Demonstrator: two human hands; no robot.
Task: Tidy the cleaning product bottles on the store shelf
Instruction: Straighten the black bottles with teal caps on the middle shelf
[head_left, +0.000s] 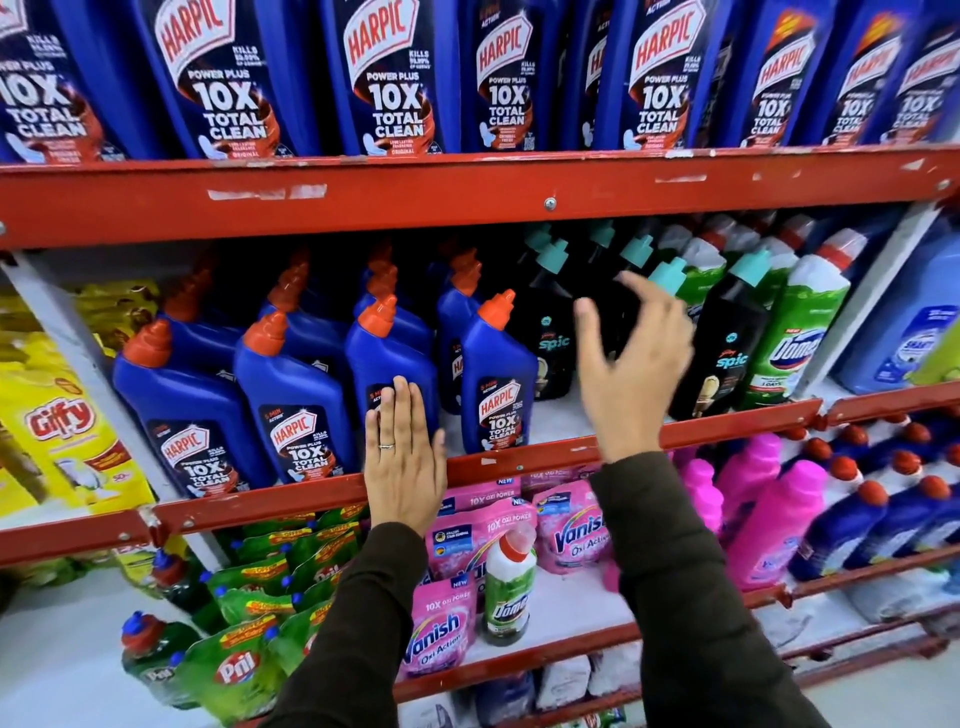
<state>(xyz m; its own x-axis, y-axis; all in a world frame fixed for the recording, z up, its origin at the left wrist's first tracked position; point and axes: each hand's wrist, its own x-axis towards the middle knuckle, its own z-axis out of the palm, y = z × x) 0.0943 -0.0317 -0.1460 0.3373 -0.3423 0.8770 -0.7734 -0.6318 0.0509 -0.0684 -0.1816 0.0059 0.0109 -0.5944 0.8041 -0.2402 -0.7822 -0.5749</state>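
Neither grip is closing on anything: my left hand is lying flat, fingers together, palm pressing the front of a blue Harpic bottle in the middle shelf's front row, while my right hand is hanging released, fingers spread and curled, in front of the black Spic bottles without touching them, as far as I can tell through the motion blur. I am working the middle shelf, where the Harpic bottles are standing in a row behind the red lip, the rightmost Harpic bottle sitting forward of its neighbours with a bare gap between it and the Spic group. To do this step well, I am judging that the flat palm should be pushing the bottle low on its body, square to the label, so it slides back upright rather than tipping onto the row behind. For the right hand, I would be closing around a Spic bottle's shoulder below the teal cap, not the cap itself, and drawing it toward the gap. The green Domex bottles beside them are standing close, so a wide sweep is risking knocking one over.
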